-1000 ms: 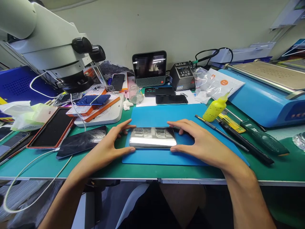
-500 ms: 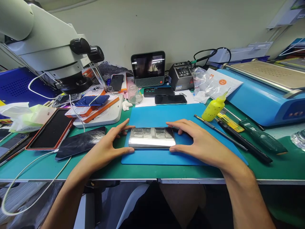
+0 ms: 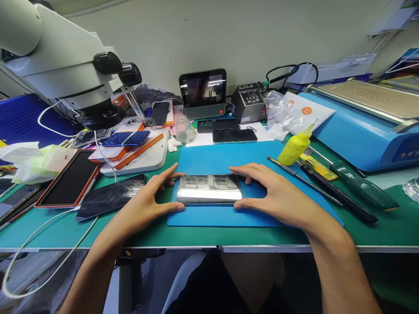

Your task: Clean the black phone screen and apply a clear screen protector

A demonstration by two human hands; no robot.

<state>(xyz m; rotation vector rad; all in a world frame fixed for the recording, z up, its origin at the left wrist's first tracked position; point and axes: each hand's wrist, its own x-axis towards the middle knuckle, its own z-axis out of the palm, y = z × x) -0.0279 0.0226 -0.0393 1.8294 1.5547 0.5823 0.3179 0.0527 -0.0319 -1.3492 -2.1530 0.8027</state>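
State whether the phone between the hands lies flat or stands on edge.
Flat: the phone lies on the blue mat, shiny face up, between the left hand and right hand.

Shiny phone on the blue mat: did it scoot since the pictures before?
No. Judged against the blue mat, the shiny phone hasn't visibly slid any way; the whole view just shifted a tiny bit.

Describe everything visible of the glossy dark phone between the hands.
The glossy dark rectangular phone lies flat on the smooth blue mat, long sides running left to right. Its glass-like upper face mirrors a bright white band along the near side and streaky pale patches farther back, so any display is unreadable. The bare left hand and bare right hand frame its ends, thumbs at the near corners; grip is unclear.
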